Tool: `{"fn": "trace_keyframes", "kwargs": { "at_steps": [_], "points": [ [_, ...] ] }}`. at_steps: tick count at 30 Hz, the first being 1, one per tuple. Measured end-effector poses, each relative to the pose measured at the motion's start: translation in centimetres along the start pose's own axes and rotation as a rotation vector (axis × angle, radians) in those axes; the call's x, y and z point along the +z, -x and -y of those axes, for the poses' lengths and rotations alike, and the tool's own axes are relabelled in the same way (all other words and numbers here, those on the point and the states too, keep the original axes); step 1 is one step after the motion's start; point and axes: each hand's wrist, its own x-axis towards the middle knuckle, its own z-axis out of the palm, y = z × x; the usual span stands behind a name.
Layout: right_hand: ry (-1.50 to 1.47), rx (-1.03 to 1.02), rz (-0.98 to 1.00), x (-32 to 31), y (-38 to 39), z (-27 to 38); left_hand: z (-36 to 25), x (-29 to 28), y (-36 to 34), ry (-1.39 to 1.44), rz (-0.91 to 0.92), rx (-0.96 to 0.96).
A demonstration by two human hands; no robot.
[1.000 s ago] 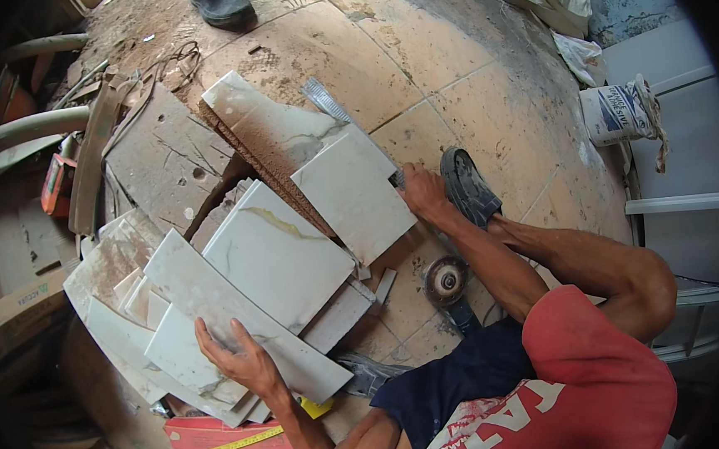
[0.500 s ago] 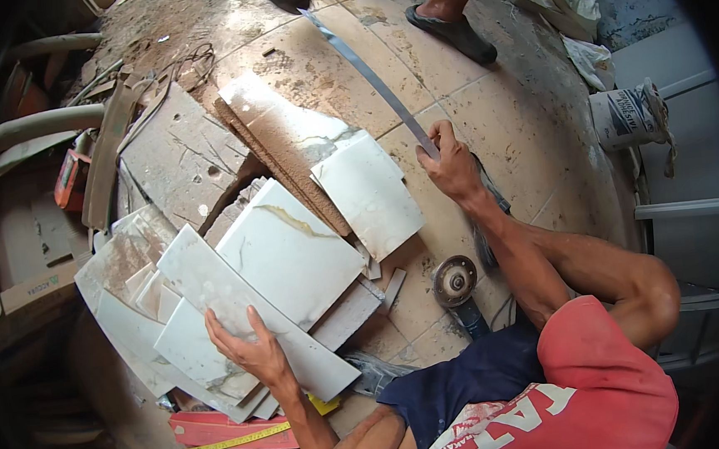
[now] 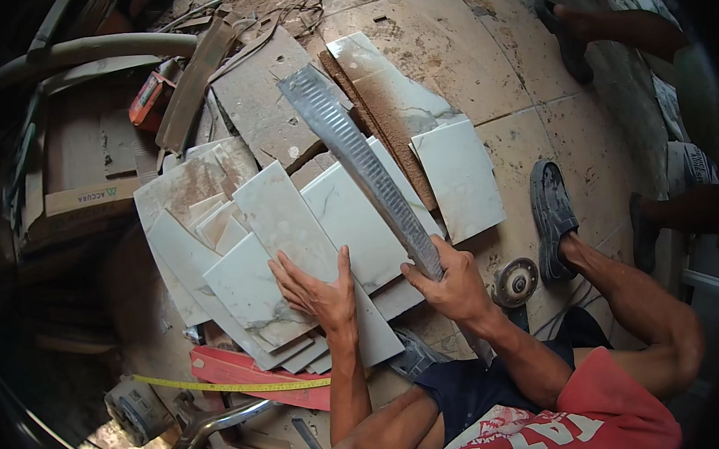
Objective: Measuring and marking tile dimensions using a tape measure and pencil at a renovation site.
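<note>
Since the earlier frame, the ribbed grey strip (image 3: 355, 158) is changing its direction: it is now slanting over the tiles toward the far left, while before it was pointing at the far floor. Another person's legs (image 3: 625, 31), before at the far middle, are now standing at the far right.

The right hand (image 3: 460, 288) is closing firmly around the strip, nearer to its near end; the thumb is pressing on its left edge, and a short part is coming out below the hand. I cannot tell whether the strip is touching the tiles under it. The left hand (image 3: 321, 298) is staying open, fingers spread and thumb apart, and it is lying over a narrow white tile (image 3: 279, 205) and the tile edges beside it. How strongly it is pressing, I cannot tell.

Farther out, a wide white tile (image 3: 338, 213) is lying under the strip, and a smaller white tile (image 3: 461, 180) is resting to the right. An angle grinder (image 3: 515, 283) is lying on the floor right of the right hand, near a dark shoe (image 3: 553, 219). On the near left, a yellow measuring tape (image 3: 237, 387) is stretching across a red piece (image 3: 220, 369).
</note>
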Motion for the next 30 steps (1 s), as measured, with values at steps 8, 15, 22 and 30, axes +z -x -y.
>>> {"fn": "trace_keyframes", "kwargs": {
  "at_steps": [8, 15, 22, 30],
  "points": [
    [0.226, -0.073, 0.274, 1.4, 1.6, -1.4, 1.3, -0.8, -12.3, 0.494, -0.077, 0.109],
    [0.103, -0.163, 0.365, 1.4, 1.4, -0.3, 3.6, 0.9, -19.6, 0.746, 0.235, -0.005],
    [0.335, -0.067, 0.303, 4.1, 5.0, -4.8, 3.2, 1.0, -20.0, 1.027, 0.505, -0.188],
    [0.238, -0.102, 0.200, 4.3, 6.2, -5.7, 3.1, 1.9, -21.4, 1.115, 0.568, -0.207]
  ]
}}
